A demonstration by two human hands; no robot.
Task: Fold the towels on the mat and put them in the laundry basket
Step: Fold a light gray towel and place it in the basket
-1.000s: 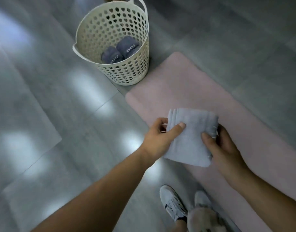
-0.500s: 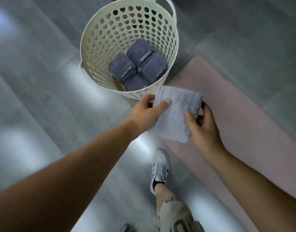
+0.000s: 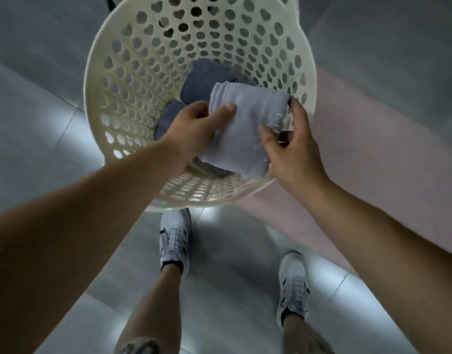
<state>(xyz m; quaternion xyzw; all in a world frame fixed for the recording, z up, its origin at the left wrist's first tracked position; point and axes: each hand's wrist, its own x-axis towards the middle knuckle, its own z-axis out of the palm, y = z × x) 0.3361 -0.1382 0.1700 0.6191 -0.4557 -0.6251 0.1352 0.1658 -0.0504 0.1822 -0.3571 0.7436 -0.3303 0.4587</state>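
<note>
A folded pale grey towel (image 3: pixel 245 129) is held above the laundry basket (image 3: pixel 122 80) by both hands; its left edge is pinched by the left hand (image 3: pixel 194 130); its right edge is gripped by the curled fingers (image 3: pixel 300 111) of the right hand (image 3: pixel 294 149); darker towels (image 3: pixel 202 80) are seen inside the basket; the pink mat (image 3: pixel 373 139) is spread just beside it.

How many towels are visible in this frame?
3. A light grey towel is held over the laundry basket; inside it, one dark blue towel lies mid-basket and another lower left. The held towel may hide more.
</note>
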